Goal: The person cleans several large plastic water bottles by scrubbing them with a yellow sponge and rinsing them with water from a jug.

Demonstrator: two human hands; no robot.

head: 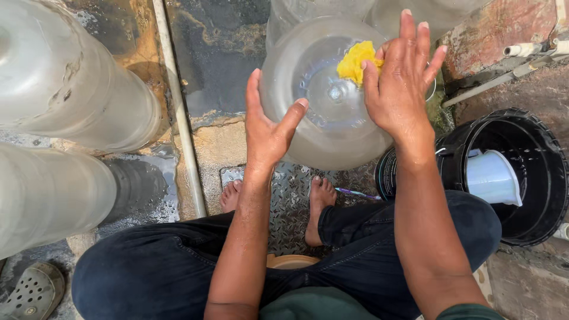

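A large clear plastic water jug point(332, 136) lies tilted with its round bottom facing me, above my bare feet. My left hand point(268, 127) is flat against the jug's left side, fingers spread. My right hand point(400, 83) presses a yellow sponge point(354, 61) against the upper right of the jug's bottom, fingers extended over the sponge.
Two more big clear jugs point(59, 77) lie at the left. A black bucket point(521, 172) holding a pale blue jug point(492, 178) stands at the right. A white pipe point(178, 112) runs along the wet ground. A metal grate point(290, 201) is under my feet, a sandal point(32, 290) at bottom left.
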